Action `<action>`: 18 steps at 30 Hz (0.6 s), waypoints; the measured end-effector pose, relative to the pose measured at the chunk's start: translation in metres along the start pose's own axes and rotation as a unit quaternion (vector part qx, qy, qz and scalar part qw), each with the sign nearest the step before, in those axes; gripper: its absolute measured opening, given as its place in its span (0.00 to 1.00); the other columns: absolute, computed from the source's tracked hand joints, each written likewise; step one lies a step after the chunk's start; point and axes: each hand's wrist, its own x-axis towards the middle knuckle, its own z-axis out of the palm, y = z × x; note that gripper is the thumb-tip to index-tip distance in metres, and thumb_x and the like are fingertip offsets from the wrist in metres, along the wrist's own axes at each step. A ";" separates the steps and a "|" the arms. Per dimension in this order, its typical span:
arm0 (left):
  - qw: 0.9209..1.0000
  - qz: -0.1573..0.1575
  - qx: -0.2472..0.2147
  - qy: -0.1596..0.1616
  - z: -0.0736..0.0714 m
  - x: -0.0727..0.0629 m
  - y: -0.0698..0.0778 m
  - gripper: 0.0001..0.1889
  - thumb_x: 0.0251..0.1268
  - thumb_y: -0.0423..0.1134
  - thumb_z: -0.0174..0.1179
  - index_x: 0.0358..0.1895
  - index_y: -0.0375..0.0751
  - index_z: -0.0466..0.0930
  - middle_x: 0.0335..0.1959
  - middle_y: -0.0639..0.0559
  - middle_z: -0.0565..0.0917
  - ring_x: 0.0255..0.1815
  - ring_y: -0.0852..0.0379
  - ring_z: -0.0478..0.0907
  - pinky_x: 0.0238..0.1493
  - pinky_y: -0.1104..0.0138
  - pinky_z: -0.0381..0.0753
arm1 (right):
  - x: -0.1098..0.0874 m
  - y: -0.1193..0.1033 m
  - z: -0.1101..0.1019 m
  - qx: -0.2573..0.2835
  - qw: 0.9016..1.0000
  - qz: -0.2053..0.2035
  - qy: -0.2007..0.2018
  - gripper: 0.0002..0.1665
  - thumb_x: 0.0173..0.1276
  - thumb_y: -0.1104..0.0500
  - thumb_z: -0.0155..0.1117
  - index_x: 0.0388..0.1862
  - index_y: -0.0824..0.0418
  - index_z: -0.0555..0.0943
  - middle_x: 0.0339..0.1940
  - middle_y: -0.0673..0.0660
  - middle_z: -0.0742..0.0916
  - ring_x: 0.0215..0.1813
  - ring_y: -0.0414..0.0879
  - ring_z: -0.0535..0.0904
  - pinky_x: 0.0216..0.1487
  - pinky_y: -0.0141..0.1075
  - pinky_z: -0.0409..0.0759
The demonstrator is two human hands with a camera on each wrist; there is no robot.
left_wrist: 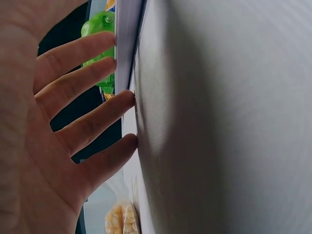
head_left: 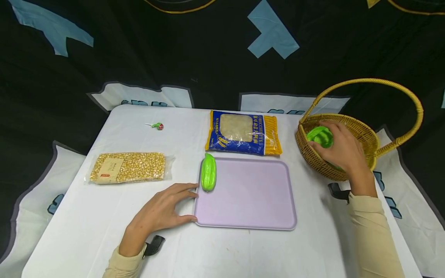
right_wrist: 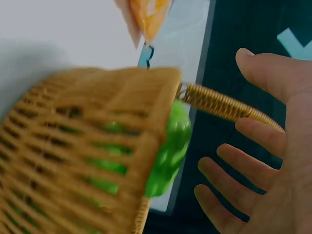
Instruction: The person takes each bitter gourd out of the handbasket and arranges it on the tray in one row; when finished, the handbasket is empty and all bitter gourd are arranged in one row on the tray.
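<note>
My left hand (head_left: 165,208) touches the left edge of a lilac tray (head_left: 247,197), its fingers spread and fairly straight. On that tray's left side lies a long, shiny, ridged green vegetable (head_left: 208,172), also partly visible behind the fingers as a green vegetable (left_wrist: 105,24). Over the wicker basket (head_left: 313,158) at the right reaches my right hand (head_left: 342,148). Inside sits a bumpy bright green vegetable (head_left: 320,136) of unclear kind. In the right wrist view, the fingers of the right hand (right_wrist: 258,161) are spread and apart from the green vegetable (right_wrist: 170,151).
Behind the tray lies a blue and yellow pasta bag (head_left: 240,132). A clear pack of yellow corn kernels (head_left: 139,166) is at the left, with a small wrapped lollipop (head_left: 158,126) farther back. The basket's tall handle (head_left: 382,81) arches over its opening.
</note>
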 end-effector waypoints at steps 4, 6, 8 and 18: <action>1.000 -0.001 -0.001 0.000 0.000 0.000 0.000 0.35 0.50 0.64 0.83 0.59 0.49 0.89 0.74 0.56 0.80 0.73 0.53 0.78 0.74 0.56 0.79 | 0.005 0.014 -0.002 0.003 1.000 0.010 -0.004 0.51 0.73 0.31 0.67 0.84 0.57 0.66 0.83 0.72 0.65 0.78 0.76 0.62 0.70 0.82 0.61; 1.000 -0.001 -0.001 0.000 -0.001 0.000 0.000 0.35 0.50 0.64 0.83 0.59 0.49 0.89 0.74 0.56 0.80 0.73 0.53 0.78 0.74 0.56 0.79 | 0.007 0.020 -0.002 0.006 1.000 0.009 -0.002 0.51 0.73 0.32 0.68 0.84 0.58 0.67 0.83 0.73 0.65 0.79 0.76 0.61 0.72 0.82 0.61; 1.000 -0.002 0.000 0.000 -0.001 -0.001 0.000 0.35 0.50 0.64 0.83 0.59 0.50 0.89 0.74 0.56 0.80 0.74 0.53 0.77 0.74 0.56 0.79 | 0.009 0.024 -0.001 0.009 1.000 0.009 -0.003 0.51 0.72 0.32 0.68 0.84 0.58 0.67 0.83 0.73 0.65 0.79 0.76 0.61 0.73 0.81 0.60; 1.000 -0.003 -0.002 -0.001 0.000 -0.001 0.000 0.34 0.50 0.64 0.83 0.59 0.50 0.89 0.74 0.57 0.80 0.74 0.54 0.77 0.74 0.56 0.79 | 0.012 0.036 0.006 0.006 0.999 0.032 -0.023 0.56 0.72 0.28 0.66 0.84 0.62 0.65 0.84 0.74 0.60 0.81 0.77 0.54 0.76 0.81 0.55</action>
